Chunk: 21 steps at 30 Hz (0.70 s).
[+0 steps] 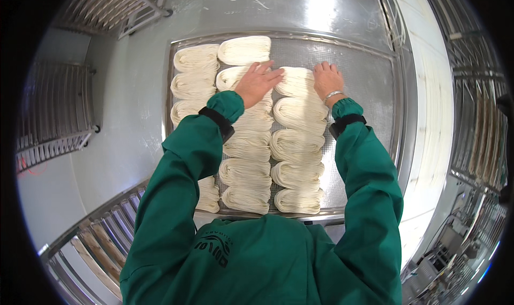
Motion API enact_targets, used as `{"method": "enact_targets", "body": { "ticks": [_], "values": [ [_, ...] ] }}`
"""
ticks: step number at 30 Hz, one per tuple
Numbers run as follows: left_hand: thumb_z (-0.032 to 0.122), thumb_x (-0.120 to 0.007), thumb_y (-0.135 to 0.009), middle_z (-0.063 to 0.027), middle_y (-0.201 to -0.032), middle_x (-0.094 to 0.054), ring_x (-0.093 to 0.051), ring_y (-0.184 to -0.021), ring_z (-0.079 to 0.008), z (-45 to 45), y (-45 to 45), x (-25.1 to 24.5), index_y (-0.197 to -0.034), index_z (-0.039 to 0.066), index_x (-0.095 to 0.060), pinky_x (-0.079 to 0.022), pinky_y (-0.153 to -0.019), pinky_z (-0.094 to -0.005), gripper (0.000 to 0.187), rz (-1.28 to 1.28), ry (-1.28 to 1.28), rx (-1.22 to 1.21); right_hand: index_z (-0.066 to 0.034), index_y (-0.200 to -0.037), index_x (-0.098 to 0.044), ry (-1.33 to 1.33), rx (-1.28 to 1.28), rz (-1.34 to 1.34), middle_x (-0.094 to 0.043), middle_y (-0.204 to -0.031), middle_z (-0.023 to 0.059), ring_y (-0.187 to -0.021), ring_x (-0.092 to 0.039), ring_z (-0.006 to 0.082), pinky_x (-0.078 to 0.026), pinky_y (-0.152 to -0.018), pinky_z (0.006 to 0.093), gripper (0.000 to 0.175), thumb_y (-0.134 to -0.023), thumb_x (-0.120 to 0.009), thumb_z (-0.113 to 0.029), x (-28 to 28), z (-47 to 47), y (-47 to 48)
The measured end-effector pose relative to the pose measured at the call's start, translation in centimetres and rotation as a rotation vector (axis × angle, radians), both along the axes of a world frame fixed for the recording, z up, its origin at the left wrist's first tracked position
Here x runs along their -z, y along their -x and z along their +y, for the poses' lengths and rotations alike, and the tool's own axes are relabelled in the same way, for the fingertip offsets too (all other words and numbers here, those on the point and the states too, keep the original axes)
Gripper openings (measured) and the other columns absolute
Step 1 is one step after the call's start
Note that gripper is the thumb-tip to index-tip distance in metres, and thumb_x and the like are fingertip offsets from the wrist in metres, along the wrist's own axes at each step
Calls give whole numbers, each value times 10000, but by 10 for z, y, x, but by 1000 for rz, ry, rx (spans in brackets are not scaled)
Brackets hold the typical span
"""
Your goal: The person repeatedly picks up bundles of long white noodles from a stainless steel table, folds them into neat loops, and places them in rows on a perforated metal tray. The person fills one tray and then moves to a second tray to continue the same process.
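Observation:
Folded bundles of pale noodles lie in three columns on a shallow metal tray [361,104] with a fine mesh-like surface. The top bundle of the right column [296,81] lies between my two hands. At its looped left end is my left hand [257,84], fingers spread, the fingertips at the bundle's edge and the palm over a middle-column bundle [229,77]. My right hand [328,81] is over the bundle's right end with its fingers curled downward; their undersides are hidden. My left sleeve covers part of the left column [196,58].
Beyond the tray is a bare steel surface [277,8] with a few stray noodle strands. A long pale panel [431,104] runs along the right. Slatted racks [60,100] stand at the left, and more racks [482,124] at the right. Another slatted rack [104,240] is at the lower left.

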State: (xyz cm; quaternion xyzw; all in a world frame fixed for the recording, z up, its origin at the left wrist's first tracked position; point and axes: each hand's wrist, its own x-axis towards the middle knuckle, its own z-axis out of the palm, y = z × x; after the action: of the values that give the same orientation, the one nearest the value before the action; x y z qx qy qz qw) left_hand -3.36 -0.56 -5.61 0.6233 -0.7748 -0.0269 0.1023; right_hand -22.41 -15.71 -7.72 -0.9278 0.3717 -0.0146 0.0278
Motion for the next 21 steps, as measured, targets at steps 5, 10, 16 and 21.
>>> {"method": "enact_targets", "body": {
  "ticks": [5,10,16,21],
  "values": [
    [-152,-474,-655,-34,-1366,-440,-337,-1292,-299,1,-2,13,-1223,97,-526,-288,-1039,-467,623,55,92,74,-41,-871,-558,67,180,-352,-529,-942,135,-914,-494,299,-416,-781,416,118,-821,-488,-122,4,0,4],
    [-156,-436,-631,-133,-1333,-457,-375,-1262,-360,0,10,24,-1246,54,-497,-256,-1036,-497,653,165,173,170,-34,-823,-538,53,285,-721,-517,-837,167,-817,-487,339,-409,-738,425,88,-816,-498,-112,2,39,64],
    [-159,-382,-617,-160,-1164,-505,-450,-1133,-341,8,27,-2,-1148,6,-532,-335,-995,-390,576,392,180,-131,-46,-901,-591,-27,944,-989,-632,-801,166,-731,-602,369,-485,-669,437,145,-827,-570,-169,2,114,278],
    [-152,-399,-637,-151,-1060,-553,-528,-1031,-310,15,48,-16,-1053,-14,-562,-401,-926,-338,467,498,114,-151,-82,-1062,-557,143,1266,-367,-586,-1082,125,-894,-598,283,-493,-714,378,454,-674,-725,-246,-52,146,532]
  ]
}}
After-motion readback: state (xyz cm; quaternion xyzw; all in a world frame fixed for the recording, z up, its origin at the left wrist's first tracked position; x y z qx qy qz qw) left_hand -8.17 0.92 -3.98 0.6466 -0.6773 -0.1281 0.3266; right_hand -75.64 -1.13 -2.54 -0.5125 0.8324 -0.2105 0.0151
